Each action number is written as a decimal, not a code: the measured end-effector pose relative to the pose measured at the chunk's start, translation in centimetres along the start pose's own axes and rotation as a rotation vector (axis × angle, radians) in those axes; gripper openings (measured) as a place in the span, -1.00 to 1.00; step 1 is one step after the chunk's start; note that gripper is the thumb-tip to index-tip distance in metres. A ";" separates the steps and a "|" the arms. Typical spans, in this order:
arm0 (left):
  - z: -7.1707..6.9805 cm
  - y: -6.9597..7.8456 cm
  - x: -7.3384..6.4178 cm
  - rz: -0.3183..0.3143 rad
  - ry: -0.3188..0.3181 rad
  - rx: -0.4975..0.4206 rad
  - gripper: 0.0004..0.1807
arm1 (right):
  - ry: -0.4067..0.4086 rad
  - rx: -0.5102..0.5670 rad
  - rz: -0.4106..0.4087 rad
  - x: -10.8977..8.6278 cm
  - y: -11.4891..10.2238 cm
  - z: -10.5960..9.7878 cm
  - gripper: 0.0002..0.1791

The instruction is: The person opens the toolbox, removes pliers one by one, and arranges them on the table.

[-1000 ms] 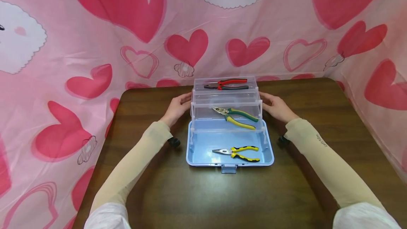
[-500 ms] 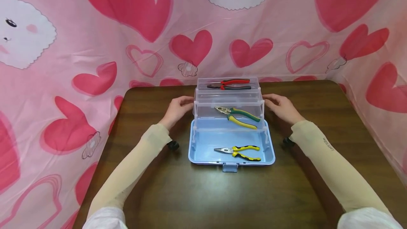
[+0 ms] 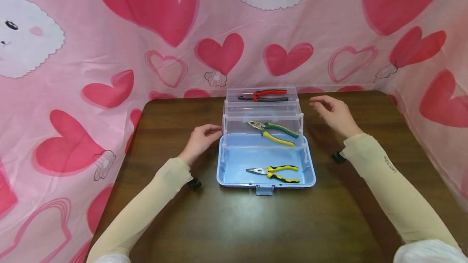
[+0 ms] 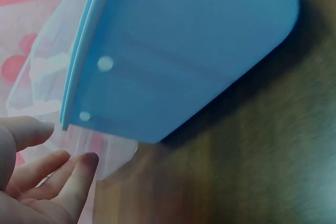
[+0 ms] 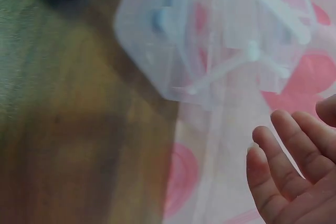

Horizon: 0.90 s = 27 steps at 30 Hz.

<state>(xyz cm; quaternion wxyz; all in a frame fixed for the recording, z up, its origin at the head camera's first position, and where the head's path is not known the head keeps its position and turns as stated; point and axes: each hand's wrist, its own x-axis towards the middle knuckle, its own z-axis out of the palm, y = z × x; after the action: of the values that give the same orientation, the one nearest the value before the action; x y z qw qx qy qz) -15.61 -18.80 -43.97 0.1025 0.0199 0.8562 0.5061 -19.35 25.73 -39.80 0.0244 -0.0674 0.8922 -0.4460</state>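
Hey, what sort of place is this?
Probably a makeshift tabletop workspace: a dark wood-look table, a pink heart-print backdrop behind it, and an open toolbox holding three pairs of pliers.

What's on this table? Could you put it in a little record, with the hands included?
Container: opened toolbox
Rear clear tray: red-and-black pliers
Front clear tray: green-and-yellow pliers
Blue base: yellow-and-black needle-nose pliers
Left hand: at toolbox's left side, contact unclear
Right hand: apart from toolbox, holding nothing
Surface: dark brown table
Backdrop: pink cloth with hearts

Enclosed corner, room type undetermined — heart-printed pink sheeting [image 3: 252, 25] hangs behind and beside a wood-grain counter [image 3: 234, 226].
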 end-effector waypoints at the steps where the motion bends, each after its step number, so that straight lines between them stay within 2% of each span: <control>1: 0.0 -0.1 -0.3 -0.006 -0.005 -0.006 -0.61 | 0.001 -0.006 -0.008 0.0 -0.3 -0.2 -0.45; 6: 0.2 -0.2 -1.7 -0.035 -0.032 -0.041 -0.63 | 0.001 -0.037 -0.053 0.0 -1.7 -0.7 -0.48; 12: 0.4 -0.2 -2.9 -0.099 -0.048 -0.180 -0.63 | 0.014 -0.090 -0.089 -0.1 -3.2 -0.8 -0.49; 15: 0.6 -0.2 -3.1 -0.137 -0.053 -0.232 -0.62 | 0.021 -0.107 -0.104 -0.3 -3.7 -0.8 -0.52; 21: 0.8 -0.4 -3.3 -0.174 -0.045 -0.268 -0.65 | 0.008 -0.121 -0.149 0.0 -4.6 -0.7 -0.52; 27: 1.2 -0.5 -3.2 -0.177 -0.053 -0.308 -0.64 | -0.004 -0.144 -0.199 0.6 -5.6 -1.2 -0.55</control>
<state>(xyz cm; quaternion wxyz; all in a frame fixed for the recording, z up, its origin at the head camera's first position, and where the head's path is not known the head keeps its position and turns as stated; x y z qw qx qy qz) -12.22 -18.48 -44.45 0.1709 -0.0580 0.7640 0.6195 -19.53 23.24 -34.63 -0.0230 -0.1581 0.9107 -0.3809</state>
